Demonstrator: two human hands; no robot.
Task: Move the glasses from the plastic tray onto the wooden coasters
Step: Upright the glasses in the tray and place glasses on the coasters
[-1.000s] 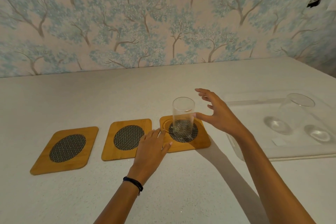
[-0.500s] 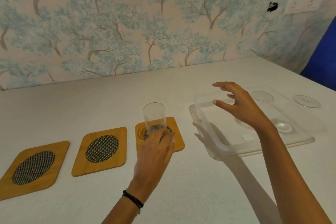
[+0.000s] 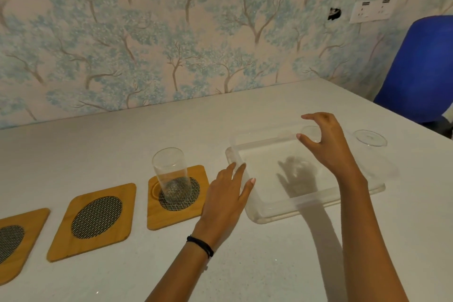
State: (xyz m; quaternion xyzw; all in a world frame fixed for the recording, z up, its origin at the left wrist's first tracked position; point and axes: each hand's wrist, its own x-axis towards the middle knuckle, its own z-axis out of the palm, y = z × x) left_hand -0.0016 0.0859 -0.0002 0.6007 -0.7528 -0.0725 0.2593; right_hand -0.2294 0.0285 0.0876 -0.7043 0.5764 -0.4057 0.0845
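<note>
Three wooden coasters with dark mesh centres lie in a row on the white table. A clear glass [image 3: 171, 175] stands upright on the rightmost coaster [image 3: 177, 197]; the middle coaster [image 3: 94, 220] and the left coaster [image 3: 14, 240] are bare. A clear plastic tray [image 3: 264, 213] sits to the right with two glasses in it, one [image 3: 311, 133] under my right hand, the other [image 3: 370, 138] at the far right. My right hand [image 3: 326, 144] hovers open over the tray, fingers curved around the first glass's rim without gripping it. My left hand [image 3: 229, 191] rests open, fingertips at the tray's left edge.
A wall with tree-pattern wallpaper runs behind the table, with a white socket plate [image 3: 371, 10] at the upper right. A blue chair [image 3: 421, 68] stands past the table's right end. The table's right edge slants close behind the tray.
The view has swung to the right. My right hand left the glass on the coaster and moved over the tray to a glass there. My left hand shifted from the coaster to the tray's edge.
</note>
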